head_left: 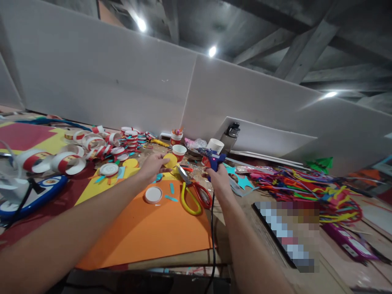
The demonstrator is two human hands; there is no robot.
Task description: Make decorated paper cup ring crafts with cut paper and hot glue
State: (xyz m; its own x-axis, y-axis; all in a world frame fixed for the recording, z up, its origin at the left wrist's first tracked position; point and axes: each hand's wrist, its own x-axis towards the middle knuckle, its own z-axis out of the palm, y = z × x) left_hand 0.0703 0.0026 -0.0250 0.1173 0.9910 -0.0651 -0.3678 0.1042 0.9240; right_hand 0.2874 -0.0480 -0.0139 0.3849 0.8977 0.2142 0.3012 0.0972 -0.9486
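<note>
Pinched in the fingers of my left hand (pixel 153 166) is a yellow paper disc (pixel 170 161), held above the craft sheets. My right hand (pixel 219 176) grips a blue glue gun (pixel 217 161) with a small red light lit; its black cord (pixel 212 232) hangs down toward the table edge. Between and below the hands lie scissors (pixel 192 199) with one red and one yellow handle loop. A round white cup bottom with a rim (pixel 153 195) sits on the orange sheet (pixel 147 232), beside small teal strips (pixel 171 188). A paper cup (pixel 179 152) stands just beyond the disc.
Cut paper-cup rings (pixel 67 159) pile up at the left, near a blue penguin-shaped item (pixel 45 196). Pipe cleaners (pixel 306 185) heap at the right, behind a blurred phone-like slab (pixel 284 237). A dark bottle (pixel 230 139) stands by the white board wall (pixel 245 94).
</note>
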